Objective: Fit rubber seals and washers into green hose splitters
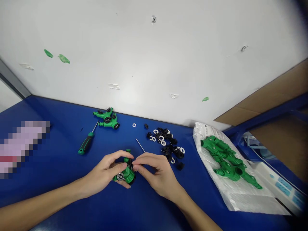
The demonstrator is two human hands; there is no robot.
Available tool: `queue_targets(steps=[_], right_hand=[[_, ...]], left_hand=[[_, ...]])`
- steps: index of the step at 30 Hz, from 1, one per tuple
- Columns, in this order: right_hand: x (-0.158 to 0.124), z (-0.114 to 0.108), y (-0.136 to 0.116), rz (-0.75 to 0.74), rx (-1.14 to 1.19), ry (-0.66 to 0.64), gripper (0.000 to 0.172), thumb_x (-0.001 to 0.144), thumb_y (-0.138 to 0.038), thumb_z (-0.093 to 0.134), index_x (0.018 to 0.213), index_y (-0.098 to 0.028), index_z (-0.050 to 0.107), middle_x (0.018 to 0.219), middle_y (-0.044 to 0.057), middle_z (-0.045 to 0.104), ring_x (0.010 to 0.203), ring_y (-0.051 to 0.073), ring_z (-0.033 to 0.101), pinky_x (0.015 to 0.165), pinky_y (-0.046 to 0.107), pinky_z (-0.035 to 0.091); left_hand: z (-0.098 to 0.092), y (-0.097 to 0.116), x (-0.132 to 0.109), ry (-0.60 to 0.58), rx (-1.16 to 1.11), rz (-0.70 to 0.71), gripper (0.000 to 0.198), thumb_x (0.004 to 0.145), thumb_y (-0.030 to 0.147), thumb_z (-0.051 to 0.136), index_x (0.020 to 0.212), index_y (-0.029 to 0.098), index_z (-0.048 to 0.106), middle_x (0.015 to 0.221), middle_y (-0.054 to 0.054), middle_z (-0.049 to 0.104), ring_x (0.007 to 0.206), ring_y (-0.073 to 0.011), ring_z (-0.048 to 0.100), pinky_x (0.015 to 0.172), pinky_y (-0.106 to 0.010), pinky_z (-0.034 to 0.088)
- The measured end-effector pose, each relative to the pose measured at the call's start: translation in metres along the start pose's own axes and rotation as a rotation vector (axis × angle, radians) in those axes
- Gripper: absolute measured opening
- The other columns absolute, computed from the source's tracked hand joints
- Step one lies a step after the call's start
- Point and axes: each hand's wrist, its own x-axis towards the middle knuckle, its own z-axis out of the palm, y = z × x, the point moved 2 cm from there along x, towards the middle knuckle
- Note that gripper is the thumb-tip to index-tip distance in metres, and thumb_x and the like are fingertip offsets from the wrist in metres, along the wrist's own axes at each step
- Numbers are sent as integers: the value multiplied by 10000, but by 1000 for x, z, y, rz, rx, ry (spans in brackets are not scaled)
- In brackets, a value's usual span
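Observation:
My left hand (109, 168) is closed around a green hose splitter (128, 175) with a grey-black valve knob on its near side. The fingertips of my right hand (157, 173) pinch a small black part (130, 164) at the splitter's upper side. The fingers hide most of that part. A thin metal shaft (140, 145), like a screwdriver's, sticks out beyond my right hand. Its other end is hidden, and I cannot tell whether it is held or lies on the table. Two green splitters with black fittings (108, 123) lie together near the wall.
A green-black screwdriver (86, 142) lies at left. Black fittings and white rings (163, 137) are scattered right of centre. Several green splitter bodies (228, 160) rest on a white plastic bag (231, 195), beside a power strip (276, 183). A white wall (144, 64) rises behind the blue table (60, 173).

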Motion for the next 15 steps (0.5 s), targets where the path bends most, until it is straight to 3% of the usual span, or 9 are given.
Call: queue_targets(steps=[9,15], right_hand=[[-2,6,5,-121,-201,24,126,887,-150,628,918,-170,749,837,71,723,690,148,669,625,250,548],[-2,3,2,-106,-172,-12,180,851,-149,671,1025,-158,712,808,61,703,672,144,653,637,259,563]], left_hand=[[3,-1,-2,26,22,-13,289,837,396,675,1041,201,613,873,-4,597,774,-157,607,765,-480,628],[5,1,1,30,45,4,312,834,436,664,1015,191,596,911,-21,604,798,-175,613,755,-483,627]])
